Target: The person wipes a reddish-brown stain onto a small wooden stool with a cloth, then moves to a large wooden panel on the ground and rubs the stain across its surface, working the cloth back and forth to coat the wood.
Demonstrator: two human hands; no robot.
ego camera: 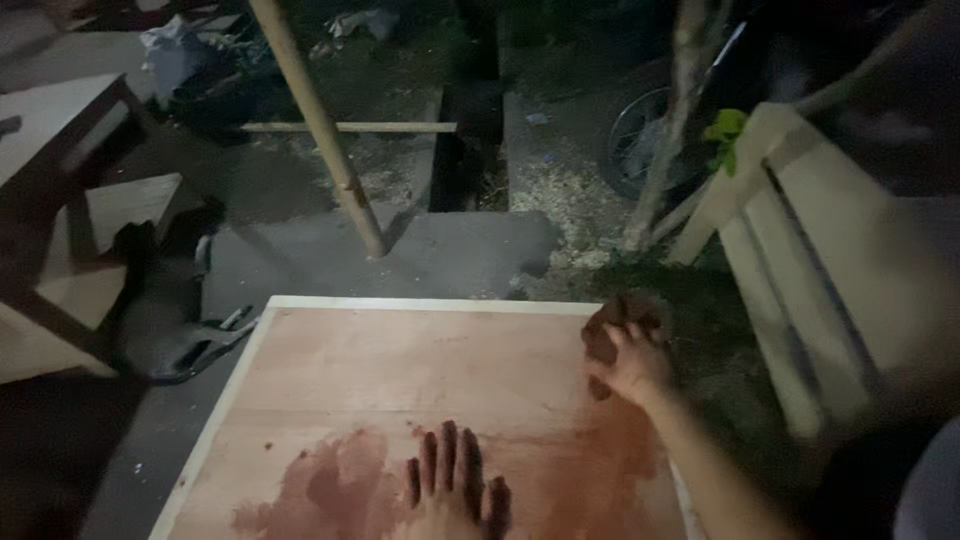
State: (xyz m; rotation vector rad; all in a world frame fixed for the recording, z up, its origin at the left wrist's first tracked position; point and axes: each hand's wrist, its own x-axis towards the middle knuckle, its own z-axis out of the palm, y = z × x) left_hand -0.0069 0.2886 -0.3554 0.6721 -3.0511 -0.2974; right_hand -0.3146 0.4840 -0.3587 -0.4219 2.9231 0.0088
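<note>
Head view, dim light, outdoor work area. A flat rectangular plywood panel with a pale edge strip (330,350) lies in front of the person. Judged from the colour, staining is partly done: a dark reddish-brown wet patch (330,490) covers the near left portion, and a thinner reddish wash spreads across the near right side; the far half of the panel and its left margin are bare, light-toned wood, so well over half the surface appears left to coat. The right hand (632,362) is closed around a dark brown, crumpled staining rag (615,325), held at the panel's right edge, at or just above the surface; whether it presses on the wood cannot be told. The left hand (452,490) lies flat on the near part of the panel, fingers spread, holding nothing, its fingertips darkened with stain. Textures: the plywood is smooth and matte where dry, blotchy where stained. Surroundings: a slanted bamboo pole (315,125) rises from a grey concrete slab (440,255) beyond the panel; a pale slatted wooden frame (800,250) leans at the right; a bare wooden bench (60,130) stands at the left.
</note>
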